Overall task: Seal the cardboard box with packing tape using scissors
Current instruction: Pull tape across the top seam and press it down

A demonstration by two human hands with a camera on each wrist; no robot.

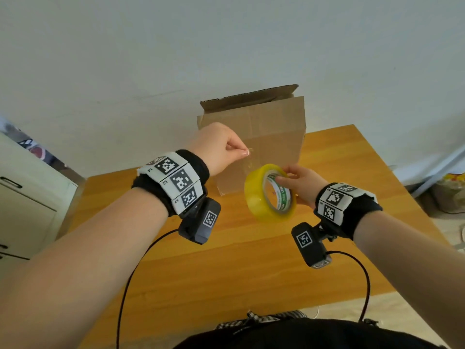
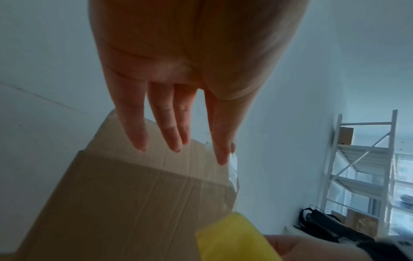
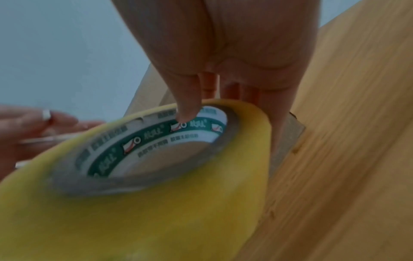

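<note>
Packing tape [image 1: 270, 192] is held up in the right hand [image 1: 302, 183], with the thumb hooked into the core of the yellow roll and the other fingers closed around its outside. The left hand [image 1: 220, 147] is just above and to the left of the roll, and its thumb and first finger pinch the free end of the clear strip [image 1: 251, 157]; the other fingers are stretched loosely forward. Only a short piece of tape is drawn out between the two hands.

I think the step now is to pull out enough tape for the seam. To do it well, the left hand should pull straight and steadily while the right lets the roll turn, so the strip stays flat and does not stick to itself.

Behind both hands stands the cardboard box [image 1: 254, 137], upright, with its top flaps not yet closed. It rests on a wooden table [image 1: 226, 260] that is under the hands. I cannot see scissors in any view.

Beyond the box is a plain pale wall [image 1: 226, 46]. Left of the left arm there is a pale cabinet [image 1: 22, 197], and the left wrist view shows a white metal shelf [image 2: 366, 159] far to the right.
</note>
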